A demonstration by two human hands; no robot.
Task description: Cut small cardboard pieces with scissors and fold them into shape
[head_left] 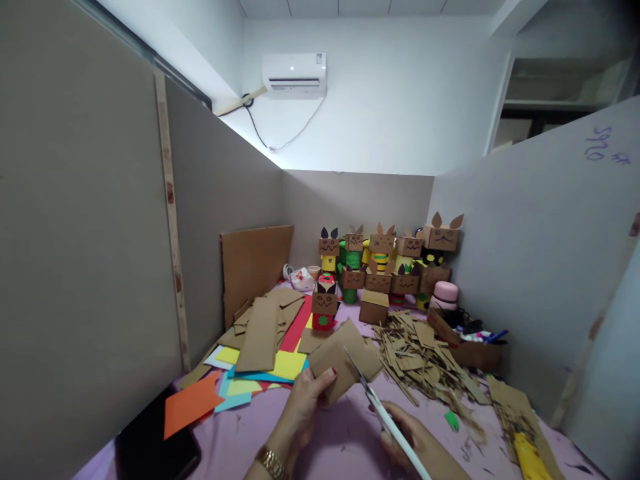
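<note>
Left hand [303, 407] pinches cardboard piece [327, 360] at near edge, thumb on top. Card sits just ahead of both hands, left nearer. Right hand [407, 437] curled round white-handled cutting tool [395, 427], long axis running forward-left, blade across card. Blade contact: can't tell.

White wall [400, 100] bright; left partition [85, 220] dimmer; edges stretched
</note>
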